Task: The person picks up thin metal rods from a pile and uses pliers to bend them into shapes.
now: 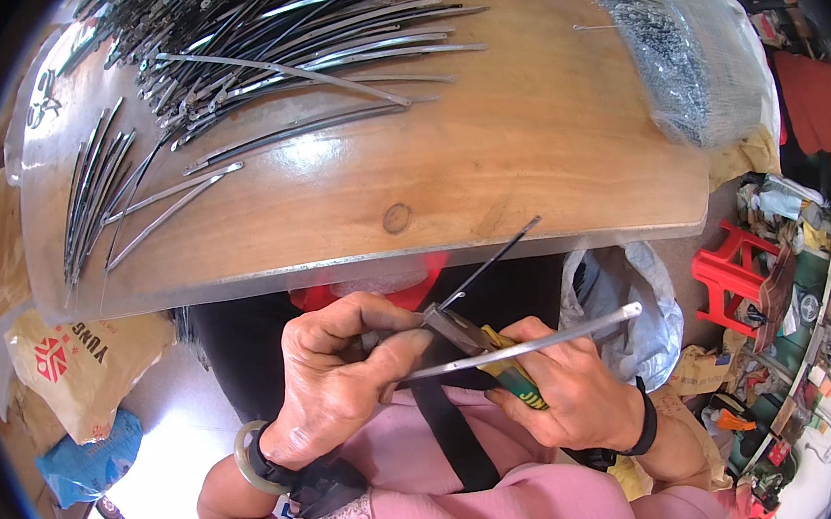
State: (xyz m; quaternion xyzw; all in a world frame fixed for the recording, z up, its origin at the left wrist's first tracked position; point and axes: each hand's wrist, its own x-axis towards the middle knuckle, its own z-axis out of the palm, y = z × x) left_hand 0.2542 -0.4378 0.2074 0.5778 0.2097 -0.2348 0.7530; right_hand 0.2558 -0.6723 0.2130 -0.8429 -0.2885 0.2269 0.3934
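My left hand (331, 376) is closed in front of my lap, thumb and fingers pinching a slim silver metal strip (552, 341) with a rounded, holed end. The strip slants up to the right, passing over my right hand. A dark thin strip (496, 260) reaches up from the same spot toward the table edge. In my right hand (572, 387) is a pair of pliers (463, 333) with yellow and green grips. Its jaws are at the strips' joined ends, next to my left fingertips. Whether they bite on a strip is hidden by my fingers.
On the wooden table (543, 162) lies a large heap of dark and silver strips (286, 41), with a smaller bunch (85, 196) at the left. A clear plastic bag (679, 75) of small metal parts sits far right. A red stool (730, 277) stands beyond a whitish bag (662, 326).
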